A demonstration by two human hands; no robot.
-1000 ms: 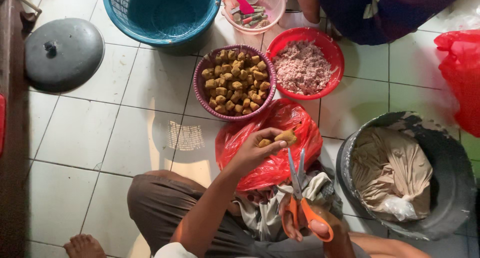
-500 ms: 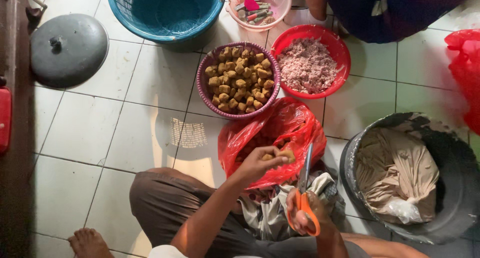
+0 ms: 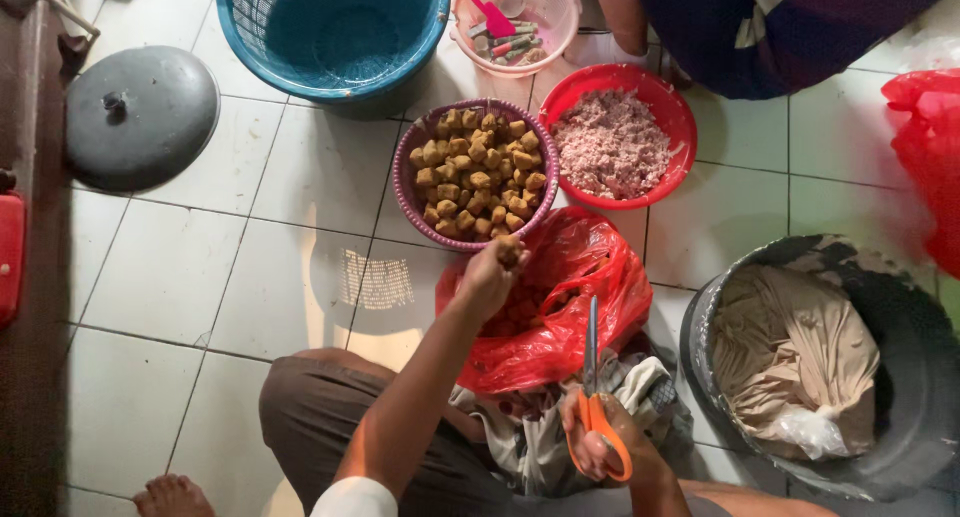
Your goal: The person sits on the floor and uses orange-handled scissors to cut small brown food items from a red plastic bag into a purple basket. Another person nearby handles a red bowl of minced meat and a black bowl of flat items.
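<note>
From the head view, the left hand had left the red bag, where it had been a second before, and reached up to the near rim of the purple basket. Its fingers were closed around a tofu puff, held just over that rim beside the heap already inside. The piece looked about to join the pile. The right hand had stayed low by the lap, fingers through the orange handles of the scissors, whose blades stood shut and pointed up. Beside the basket sat a red bowl of mince.
</note>
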